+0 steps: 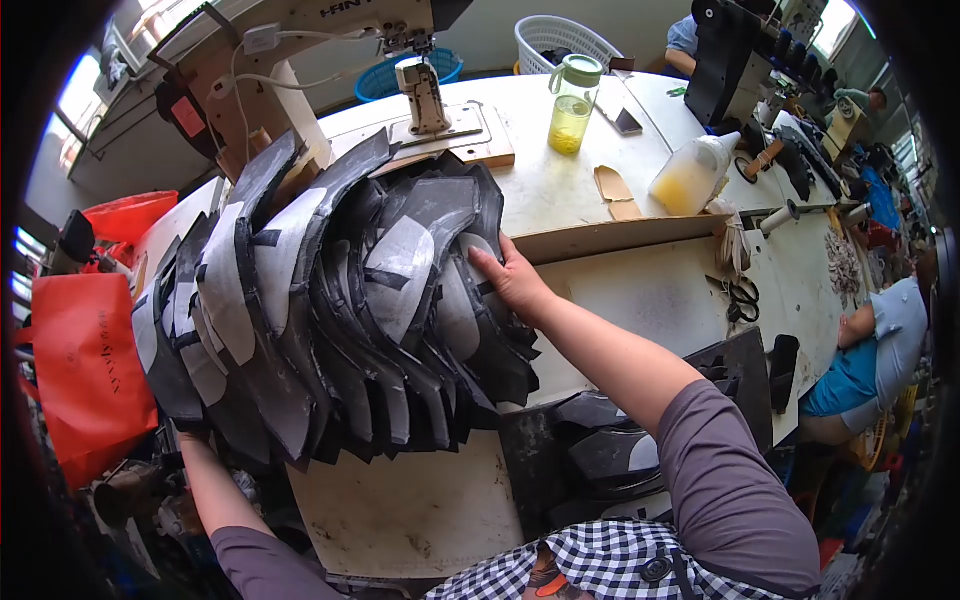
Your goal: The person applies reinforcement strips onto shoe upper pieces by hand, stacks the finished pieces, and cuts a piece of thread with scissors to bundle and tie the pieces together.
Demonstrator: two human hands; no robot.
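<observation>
Beyond the right hand (515, 282) and the left hand (193, 434), a broad white table (650, 140) is seen. Ahead of the hands and toward the left, a pale sewing machine (350, 30) is mounted, its lower part partly masked by the work. Between the hands, a thick bundle of curved black pieces (300, 310) is held, tilted and fanned out, with pale grey patches and short dark strips shown on many of them. The bundle's right end is gripped by the right hand, the thumb pressed along the near face and the other fingers mostly hidden behind it; the left hand is almost wholly covered at the lower left corner, so whether it is spread or clenched cannot be told. Outward of the left hand, a red bag (85, 370) is placed. Below the right forearm, more black pieces (615, 435) are stacked. Ahead of the right hand, a green-lidded bottle (572, 110) is stood. Well to its right, dark scissors (743, 300) are laid.
</observation>
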